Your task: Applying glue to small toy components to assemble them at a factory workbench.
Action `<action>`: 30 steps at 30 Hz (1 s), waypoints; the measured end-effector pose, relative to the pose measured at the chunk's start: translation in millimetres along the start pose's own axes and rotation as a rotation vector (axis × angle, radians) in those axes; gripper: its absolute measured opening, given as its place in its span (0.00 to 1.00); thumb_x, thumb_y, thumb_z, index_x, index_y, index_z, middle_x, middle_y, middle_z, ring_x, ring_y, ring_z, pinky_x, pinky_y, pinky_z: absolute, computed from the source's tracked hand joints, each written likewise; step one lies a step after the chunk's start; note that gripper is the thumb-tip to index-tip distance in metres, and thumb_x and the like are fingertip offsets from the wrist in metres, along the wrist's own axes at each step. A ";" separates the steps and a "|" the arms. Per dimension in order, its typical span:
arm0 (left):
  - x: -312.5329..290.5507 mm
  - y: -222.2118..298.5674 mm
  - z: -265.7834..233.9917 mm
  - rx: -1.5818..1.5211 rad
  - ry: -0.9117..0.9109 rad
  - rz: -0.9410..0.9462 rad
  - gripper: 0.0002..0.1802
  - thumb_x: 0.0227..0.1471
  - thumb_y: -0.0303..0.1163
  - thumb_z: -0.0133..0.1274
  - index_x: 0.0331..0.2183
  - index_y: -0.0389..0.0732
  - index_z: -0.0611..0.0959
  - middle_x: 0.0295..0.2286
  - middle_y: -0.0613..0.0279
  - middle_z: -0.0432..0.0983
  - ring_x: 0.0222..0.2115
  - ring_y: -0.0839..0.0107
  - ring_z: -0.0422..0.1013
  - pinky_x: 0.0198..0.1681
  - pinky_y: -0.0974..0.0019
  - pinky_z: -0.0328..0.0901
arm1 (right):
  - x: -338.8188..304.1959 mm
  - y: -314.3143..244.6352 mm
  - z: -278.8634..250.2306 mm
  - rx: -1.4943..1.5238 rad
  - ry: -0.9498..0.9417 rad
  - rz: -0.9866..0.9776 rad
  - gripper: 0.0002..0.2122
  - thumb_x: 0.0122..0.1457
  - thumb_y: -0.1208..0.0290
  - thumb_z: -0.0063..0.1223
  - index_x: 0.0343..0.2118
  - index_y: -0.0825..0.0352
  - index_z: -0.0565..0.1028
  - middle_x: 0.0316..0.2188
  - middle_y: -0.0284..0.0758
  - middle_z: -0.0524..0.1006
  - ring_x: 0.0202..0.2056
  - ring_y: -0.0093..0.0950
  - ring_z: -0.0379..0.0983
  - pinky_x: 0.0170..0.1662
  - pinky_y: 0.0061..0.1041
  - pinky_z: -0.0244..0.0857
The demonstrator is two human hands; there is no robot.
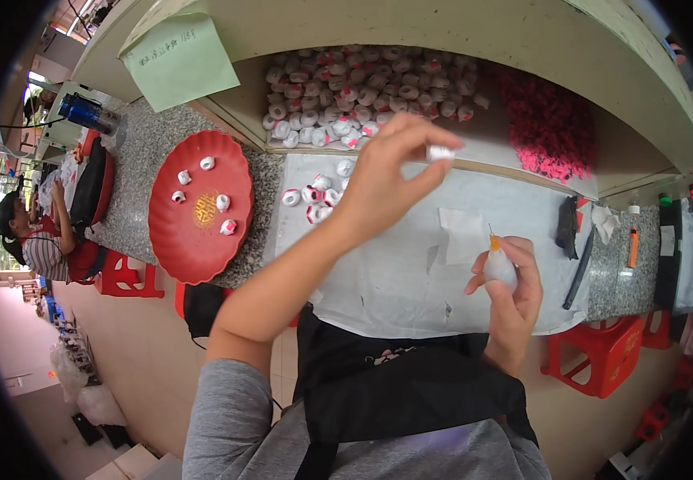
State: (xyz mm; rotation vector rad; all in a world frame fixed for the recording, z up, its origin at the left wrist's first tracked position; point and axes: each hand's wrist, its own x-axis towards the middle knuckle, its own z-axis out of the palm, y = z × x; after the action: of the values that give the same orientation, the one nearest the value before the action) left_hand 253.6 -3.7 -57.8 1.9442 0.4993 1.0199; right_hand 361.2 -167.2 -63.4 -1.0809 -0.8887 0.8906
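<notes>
My left hand (386, 172) is raised over the far side of the white sheet (378, 272), thumb and fingers pinching a small white rounded piece (441, 153). Motion blurs the fingertips and the piece a little. Lower on the right, my right hand (516, 298) is wrapped round a small translucent squeeze bottle (501, 270) with an orange neck and a thin needle tip pointing up. Several small white pieces with red and black marks (313, 196) lie on the sheet, left of my left wrist. A folded white paper (458, 232) lies between my hands.
On the left, a red scalloped tray (238, 232) holds several white pieces. A shelf at the back has a heap of white pieces (362, 88) and a pile of pink bits (554, 132). A dark tool (578, 272) lies at right. At far left sits another person (42, 248).
</notes>
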 end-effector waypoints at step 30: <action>-103.5 34.6 6.0 -0.949 0.256 -0.401 0.21 0.37 0.20 0.48 0.38 0.33 0.65 0.35 0.48 0.64 0.37 0.67 0.63 0.40 0.67 0.60 | -3.6 -9.1 36.5 -0.246 -0.018 -0.747 0.16 0.40 0.65 0.55 0.27 0.67 0.61 0.23 0.34 0.60 0.18 0.19 0.55 0.15 0.11 0.49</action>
State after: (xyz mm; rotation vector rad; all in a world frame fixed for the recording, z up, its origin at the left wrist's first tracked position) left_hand 196.5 -94.5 -78.8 0.8420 0.4093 0.9865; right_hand 328.0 -160.3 -46.9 -0.8388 -1.3182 0.1707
